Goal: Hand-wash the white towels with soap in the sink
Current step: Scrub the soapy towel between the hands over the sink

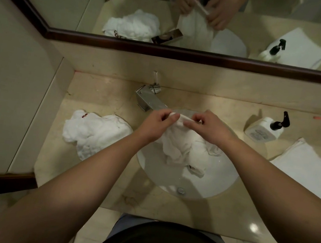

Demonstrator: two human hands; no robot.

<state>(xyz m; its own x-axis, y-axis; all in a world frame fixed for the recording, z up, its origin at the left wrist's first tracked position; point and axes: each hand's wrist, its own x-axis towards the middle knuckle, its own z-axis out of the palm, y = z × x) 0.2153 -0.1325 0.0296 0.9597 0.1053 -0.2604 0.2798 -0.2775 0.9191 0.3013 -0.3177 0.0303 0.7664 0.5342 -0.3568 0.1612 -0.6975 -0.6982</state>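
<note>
A wet white towel [184,149] hangs crumpled over the white sink [219,182]. My left hand [158,124] and my right hand [208,127] both pinch its upper edge, close together, just in front of the chrome faucet [148,99]. The towel's lower folds rest in the basin. A second white towel [93,131] lies bunched on the counter to the left of the sink. A white soap bottle [264,130] with a black pump lies at the right rear of the counter.
A folded white towel [310,169] lies flat on the counter at the far right. A dark-framed mirror [185,53] runs along the back wall. The beige stone counter [106,93] ends at a wall on the left.
</note>
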